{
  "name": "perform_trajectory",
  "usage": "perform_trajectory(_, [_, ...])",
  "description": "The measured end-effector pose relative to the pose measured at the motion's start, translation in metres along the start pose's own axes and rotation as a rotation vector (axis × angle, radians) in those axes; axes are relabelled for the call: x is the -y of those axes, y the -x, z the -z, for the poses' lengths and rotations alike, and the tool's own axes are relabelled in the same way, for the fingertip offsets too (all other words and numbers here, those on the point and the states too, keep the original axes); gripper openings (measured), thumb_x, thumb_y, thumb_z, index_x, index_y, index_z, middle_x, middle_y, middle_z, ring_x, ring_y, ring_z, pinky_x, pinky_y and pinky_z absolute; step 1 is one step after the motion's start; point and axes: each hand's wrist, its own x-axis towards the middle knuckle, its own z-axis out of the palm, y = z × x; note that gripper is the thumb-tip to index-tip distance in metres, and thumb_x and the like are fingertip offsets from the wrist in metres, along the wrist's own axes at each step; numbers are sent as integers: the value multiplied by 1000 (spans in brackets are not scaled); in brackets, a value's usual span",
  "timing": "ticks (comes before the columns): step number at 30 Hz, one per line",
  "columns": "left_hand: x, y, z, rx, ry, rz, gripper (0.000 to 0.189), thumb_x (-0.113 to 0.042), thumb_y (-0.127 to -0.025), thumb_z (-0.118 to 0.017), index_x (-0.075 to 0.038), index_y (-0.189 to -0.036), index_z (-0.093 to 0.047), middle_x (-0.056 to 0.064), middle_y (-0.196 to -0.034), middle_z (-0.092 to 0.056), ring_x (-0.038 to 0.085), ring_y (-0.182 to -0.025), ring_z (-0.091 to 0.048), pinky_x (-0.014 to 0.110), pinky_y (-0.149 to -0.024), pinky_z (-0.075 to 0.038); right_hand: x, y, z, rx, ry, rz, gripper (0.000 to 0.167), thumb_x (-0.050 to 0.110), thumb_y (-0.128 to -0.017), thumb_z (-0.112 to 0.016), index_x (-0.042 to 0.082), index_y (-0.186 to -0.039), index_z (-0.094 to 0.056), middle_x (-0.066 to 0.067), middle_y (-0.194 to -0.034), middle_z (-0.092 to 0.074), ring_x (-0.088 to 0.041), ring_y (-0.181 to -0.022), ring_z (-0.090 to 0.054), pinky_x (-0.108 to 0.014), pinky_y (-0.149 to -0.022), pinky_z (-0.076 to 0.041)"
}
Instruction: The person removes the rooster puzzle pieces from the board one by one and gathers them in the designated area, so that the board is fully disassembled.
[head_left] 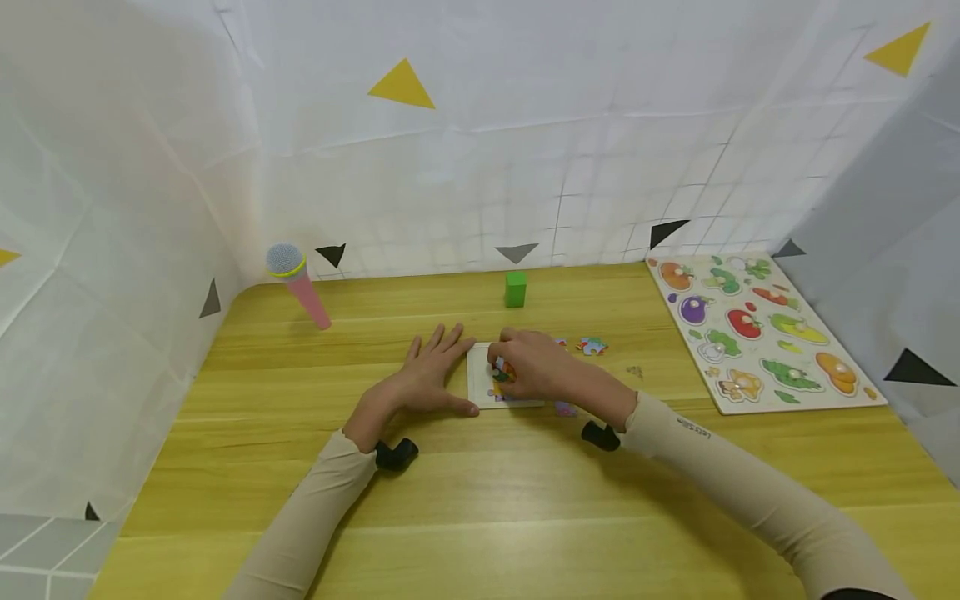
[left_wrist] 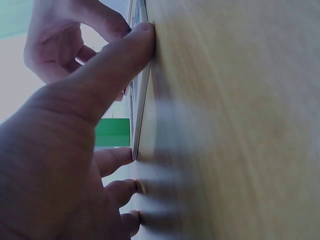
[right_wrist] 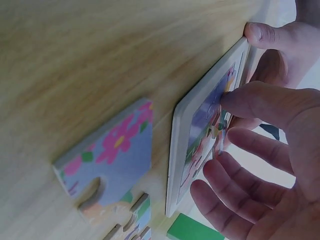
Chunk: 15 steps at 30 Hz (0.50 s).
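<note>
A small jigsaw puzzle tray with a pale rim lies flat on the table, with picture pieces inside it. My left hand lies beside its left edge with fingers spread, thumb and index finger touching the rim. Over the tray, my right hand pinches a colourful puzzle piece between thumb and fingers; the fingers partly cover it. In the right wrist view, a loose corner piece with pink flowers lies beside the tray. Another loose piece rests to the tray's right.
A green block stands behind the tray. At the back left is a pink toy microphone with a grey head. A vegetable peg board lies at the right. White sheeting hangs behind the wooden table.
</note>
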Motion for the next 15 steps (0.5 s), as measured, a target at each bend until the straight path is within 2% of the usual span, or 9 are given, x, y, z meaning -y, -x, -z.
perform_trajectory(7, [0,1,0,-2,10,-9,113,-64,-77,-77,-18,-162,-19,10,-167,0,35,-151,8,62,-115,6,1,1,-2,-31,-31,15,41,23,-82,-83,10,-119,-74,-6,-98,-60,-14,-74,-51,-28,-64,-46])
perform_trajectory(15, [0,1,0,-2,12,-13,112,-64,-77,-77,-18,-162,-20,9,-168,0,34,-151,8,62,-115,6,3,1,-1,-19,-28,4,34,26,-81,-84,11,-109,-71,-3,-96,-55,-14,-74,-51,-30,-66,-47])
